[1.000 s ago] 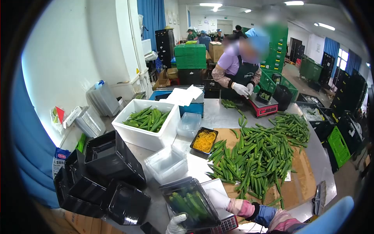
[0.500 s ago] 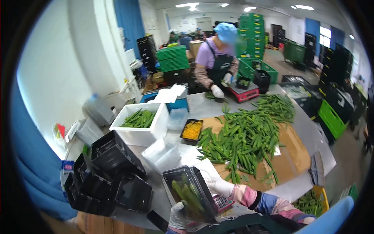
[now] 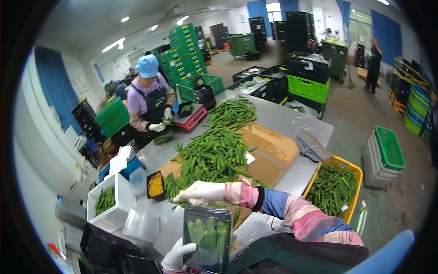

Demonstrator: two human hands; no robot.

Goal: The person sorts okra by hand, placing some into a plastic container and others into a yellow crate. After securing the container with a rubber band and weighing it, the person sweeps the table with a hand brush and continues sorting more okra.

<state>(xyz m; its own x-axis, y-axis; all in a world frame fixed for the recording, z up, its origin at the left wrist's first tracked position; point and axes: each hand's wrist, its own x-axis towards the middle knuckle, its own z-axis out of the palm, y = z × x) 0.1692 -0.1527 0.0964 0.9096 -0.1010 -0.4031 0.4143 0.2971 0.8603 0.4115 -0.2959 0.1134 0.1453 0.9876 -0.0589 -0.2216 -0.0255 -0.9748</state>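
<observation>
My left hand [image 3: 179, 255], white-gloved, grips the lower left side of a clear-lidded black tray [image 3: 207, 239] with okra pods inside. The tray is tilted up toward me, over a partly hidden scale with red digits [image 3: 194, 270]. My right hand [image 3: 199, 192], also gloved, is just beyond the tray at the near edge of the okra pile [image 3: 214, 153]. Its fingers stretch left and downward, with nothing visible in them. Left of it stands a small black tray of orange-yellow strips [image 3: 155, 185].
A white bin of okra [image 3: 125, 196], clear plastic containers [image 3: 142, 223] and black trays [image 3: 107, 244] are at left. A yellow crate [image 3: 358, 182] of okra stands at right. Across the table, a co-worker [image 3: 148, 102] handles okra beside a red scale [image 3: 191, 118].
The view has swung right. My right hand has left the tray and moved to the okra pile. My left hand still holds the tray, now turned more upright.
</observation>
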